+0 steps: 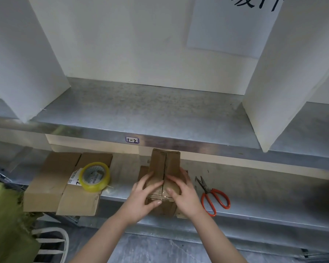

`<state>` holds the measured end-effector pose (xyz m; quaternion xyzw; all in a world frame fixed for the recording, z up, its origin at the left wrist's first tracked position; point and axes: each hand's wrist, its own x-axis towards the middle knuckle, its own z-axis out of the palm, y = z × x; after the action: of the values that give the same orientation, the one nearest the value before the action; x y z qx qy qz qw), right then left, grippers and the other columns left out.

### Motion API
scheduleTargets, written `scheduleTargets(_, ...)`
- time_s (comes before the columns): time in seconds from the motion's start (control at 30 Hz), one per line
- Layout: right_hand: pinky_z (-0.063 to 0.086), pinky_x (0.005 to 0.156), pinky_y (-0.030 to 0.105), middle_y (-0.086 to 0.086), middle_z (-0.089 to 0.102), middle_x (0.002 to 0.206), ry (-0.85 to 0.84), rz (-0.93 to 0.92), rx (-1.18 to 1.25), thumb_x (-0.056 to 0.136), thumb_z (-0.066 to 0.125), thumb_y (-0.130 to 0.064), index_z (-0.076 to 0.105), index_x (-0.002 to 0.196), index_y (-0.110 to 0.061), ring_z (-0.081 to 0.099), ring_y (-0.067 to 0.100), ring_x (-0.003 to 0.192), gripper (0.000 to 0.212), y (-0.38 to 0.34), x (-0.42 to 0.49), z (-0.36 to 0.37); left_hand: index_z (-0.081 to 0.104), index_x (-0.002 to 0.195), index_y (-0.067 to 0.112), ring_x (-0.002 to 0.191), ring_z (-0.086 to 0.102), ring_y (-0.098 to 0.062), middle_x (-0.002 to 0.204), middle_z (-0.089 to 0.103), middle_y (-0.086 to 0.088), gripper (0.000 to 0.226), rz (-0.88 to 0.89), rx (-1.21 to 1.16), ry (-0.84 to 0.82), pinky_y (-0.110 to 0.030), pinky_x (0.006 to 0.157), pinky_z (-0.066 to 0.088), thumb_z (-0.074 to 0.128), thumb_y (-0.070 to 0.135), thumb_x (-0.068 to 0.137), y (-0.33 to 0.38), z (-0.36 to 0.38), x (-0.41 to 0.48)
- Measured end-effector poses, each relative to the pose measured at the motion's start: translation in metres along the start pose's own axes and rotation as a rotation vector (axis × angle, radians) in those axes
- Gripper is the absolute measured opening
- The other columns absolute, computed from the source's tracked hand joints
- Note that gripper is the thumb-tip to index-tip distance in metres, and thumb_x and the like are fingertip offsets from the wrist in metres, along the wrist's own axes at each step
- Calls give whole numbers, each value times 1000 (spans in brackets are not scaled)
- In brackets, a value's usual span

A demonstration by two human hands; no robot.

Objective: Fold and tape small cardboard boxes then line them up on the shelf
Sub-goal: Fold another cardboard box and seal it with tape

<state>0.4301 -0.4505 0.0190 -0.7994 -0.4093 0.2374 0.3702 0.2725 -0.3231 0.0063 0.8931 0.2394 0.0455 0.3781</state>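
Note:
A small brown cardboard box (164, 168) stands on the lower metal shelf (254, 202), its two top flaps meeting at a centre seam. My left hand (141, 198) grips its near left side, fingers on the left flap and thumb on the front face. On the other side my right hand (182, 194) holds the box, fingers pressing down the right flap beside the seam. A roll of yellowish clear tape (95, 176) lies to the left on flattened cardboard. More flat cardboard lies under the box, mostly hidden.
Red-handled scissors (213, 196) lie on the lower shelf right of the box. A larger flat carton (51, 183) overhangs the shelf edge at left. The upper metal shelf (141, 111) runs between two white dividers (273, 82). A white chair back (53, 243) and green cloth sit lower left.

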Motion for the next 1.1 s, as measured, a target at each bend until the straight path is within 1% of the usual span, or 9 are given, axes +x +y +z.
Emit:
scheduleTargets(0.13, 26, 110, 22, -8, 13, 158, -24, 6, -55, 82, 68, -53, 37, 142, -45, 20, 11, 145, 68, 13, -8, -3, 35, 140, 51, 141, 18, -13, 151, 4, 28, 56, 13, 94, 102, -33, 116, 22, 60, 44, 91, 2, 10, 5)
scheduleTargets(0.27, 35, 108, 24, -1, 25, 155, -52, 5, -73, 92, 65, -28, 14, 141, -55, 38, 19, 138, 75, 25, -8, -4, 29, 144, 46, 142, 22, -19, 158, 10, 18, 63, -25, 71, 101, -36, 115, 26, 60, 46, 90, 15, 12, 22)
scheduleTargets(0.37, 36, 110, 30, 2, 23, 157, -98, -1, -69, 93, 62, -32, 6, 139, -59, 37, 23, 139, 77, 26, -7, -9, 23, 149, 41, 145, 17, -17, 160, 5, 16, 67, -41, 110, 23, -35, 117, 21, 55, 50, 92, 16, 4, 28)
scheduleTargets(0.47, 33, 114, 42, 2, 22, 157, -73, -29, -209, 89, 62, -48, 11, 149, -49, 29, 28, 141, 79, 21, -13, -18, 15, 151, 41, 147, 6, -15, 160, -1, 17, 72, -19, 222, -37, -36, 119, 17, 52, 56, 91, 17, -7, 22)
scheduleTargets(0.57, 35, 112, 43, 1, 38, 150, 119, -219, -328, 90, 59, -44, 33, 148, -33, 34, 24, 138, 64, 7, -25, -25, 19, 152, 38, 147, 8, -12, 160, 11, 13, 69, 24, 366, 93, -33, 118, 15, 46, 60, 92, 12, -23, 9)
scheduleTargets(0.73, 28, 113, 29, -7, 43, 146, 47, -400, -362, 95, 45, -43, 41, 143, -32, 36, 13, 136, 50, -40, -36, 10, 39, 146, 26, 145, 24, -16, 152, 36, 5, 57, -31, 572, 232, -31, 117, 9, 33, 54, 96, -32, -52, -36)
scheduleTargets(0.83, 21, 117, 28, -6, 36, 152, -76, -411, -385, 97, 41, -43, 35, 147, -32, 27, 13, 142, 51, -62, -29, 55, 31, 150, 27, 147, 16, -14, 156, 29, 7, 56, -151, 646, 218, -31, 119, 5, 40, 46, 98, -68, -65, -53)
scheduleTargets(0.97, 17, 120, 33, -2, 28, 157, -151, -356, -451, 99, 40, -37, 32, 149, -28, 15, 17, 148, 51, -77, -4, 118, 36, 148, 23, 144, 27, -18, 153, 36, 1, 56, -186, 631, 216, -35, 118, 16, 48, 40, 96, -107, -87, -61)
scheduleTargets(1.1, 19, 119, 32, -2, 29, 156, -154, -179, -502, 99, 41, -37, 28, 151, -28, 19, 18, 146, 54, -81, 26, 166, 32, 148, 28, 140, 30, -18, 152, 35, 5, 57, -203, 618, 154, -34, 118, 16, 46, 43, 95, -145, -108, -57)
